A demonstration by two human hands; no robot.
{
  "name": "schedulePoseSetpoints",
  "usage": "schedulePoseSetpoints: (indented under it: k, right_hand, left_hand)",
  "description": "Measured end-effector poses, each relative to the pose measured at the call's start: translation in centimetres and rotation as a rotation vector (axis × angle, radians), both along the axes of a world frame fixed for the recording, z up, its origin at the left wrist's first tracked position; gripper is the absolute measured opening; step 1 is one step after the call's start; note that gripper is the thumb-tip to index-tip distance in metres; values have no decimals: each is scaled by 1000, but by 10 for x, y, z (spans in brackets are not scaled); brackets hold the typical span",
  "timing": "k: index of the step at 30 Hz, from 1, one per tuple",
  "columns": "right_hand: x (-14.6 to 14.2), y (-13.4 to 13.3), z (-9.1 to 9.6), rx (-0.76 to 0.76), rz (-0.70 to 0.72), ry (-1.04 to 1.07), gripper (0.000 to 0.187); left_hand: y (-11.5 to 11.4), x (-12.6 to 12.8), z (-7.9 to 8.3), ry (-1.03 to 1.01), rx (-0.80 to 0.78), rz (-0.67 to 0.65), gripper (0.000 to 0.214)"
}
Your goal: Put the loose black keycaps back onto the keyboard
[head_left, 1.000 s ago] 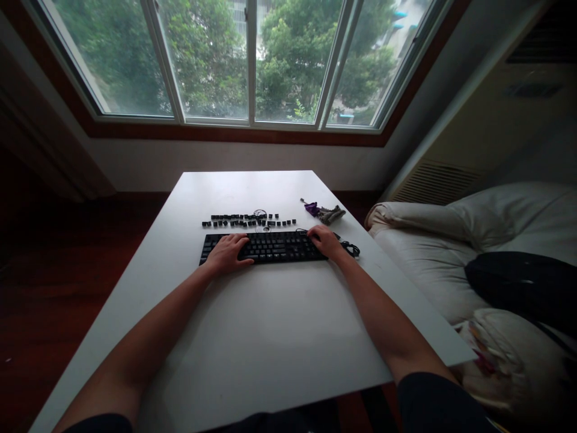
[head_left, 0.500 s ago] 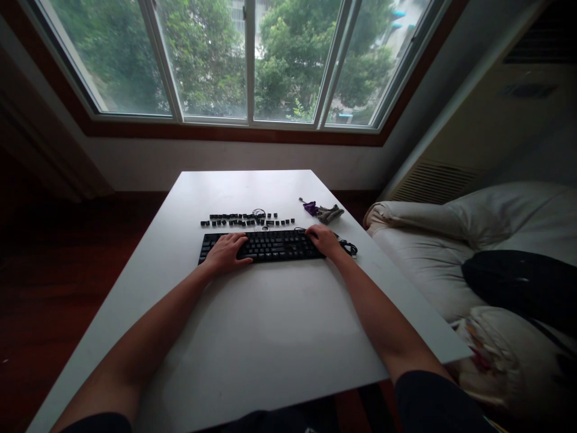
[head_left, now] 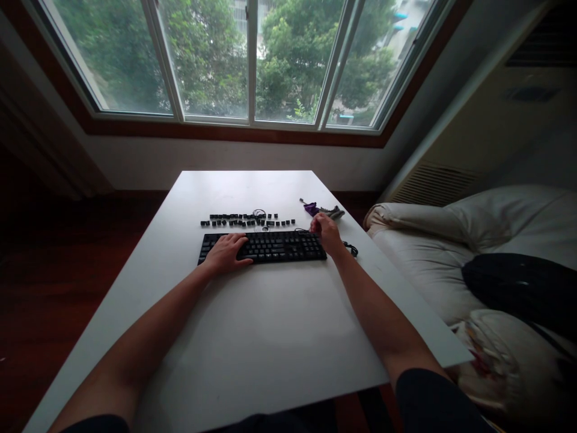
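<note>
A black keyboard [head_left: 279, 246] lies across the white table. Flat on its left part rests my left hand [head_left: 228, 251], fingers stretched out and the thumb apart along the front edge. My right hand [head_left: 325, 230] is raised just over the keyboard's right end, its fingers curled together. Whatever may be between those fingers is too small or hidden to tell. Behind the keyboard, loose black keycaps [head_left: 238, 223] lie in two rows, with a thin wire tool [head_left: 259, 213] among them.
A purple and grey cloth [head_left: 311, 208] lies beyond my right hand. A coiled black cable [head_left: 350, 249] sits by the keyboard's right end. The white table [head_left: 270, 337] borders a pale sofa [head_left: 419, 258] holding a dark bag [head_left: 518, 288]. A window [head_left: 288, 66] is ahead.
My right hand has lifted off the keyboard's right end and moved slightly away from me, its fingers now curled. The left hand has stayed in place.
</note>
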State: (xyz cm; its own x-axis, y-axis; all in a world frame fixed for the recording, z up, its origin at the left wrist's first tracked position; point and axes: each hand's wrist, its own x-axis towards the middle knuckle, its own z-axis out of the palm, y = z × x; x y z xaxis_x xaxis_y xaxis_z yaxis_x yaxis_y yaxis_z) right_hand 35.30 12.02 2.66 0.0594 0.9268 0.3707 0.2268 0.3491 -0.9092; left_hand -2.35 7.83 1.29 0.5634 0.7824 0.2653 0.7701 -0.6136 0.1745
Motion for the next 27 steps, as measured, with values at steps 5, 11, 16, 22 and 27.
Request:
schedulePoseSetpoints:
  k: [5, 11, 16, 22, 27]
  right_hand:
    - [-8, 3, -5, -28, 65, 57, 35]
    - [-11, 11, -28, -160, 66, 4, 34]
    - [-4, 10, -23, -85, -32, 14, 29]
    - [12, -1, -17, -5, -236, -361, 33]
    - [10, -12, -19, 50, -268, -546, 34]
  left_hand:
    - [-1, 3, 0, 2, -4, -3, 68]
    - [0, 4, -2, 1, 6, 2, 69]
    - [0, 3, -2, 12, 9, 4, 69]
    - [2, 2, -2, 9, 7, 2, 69]
    - [2, 2, -2, 2, 6, -2, 69]
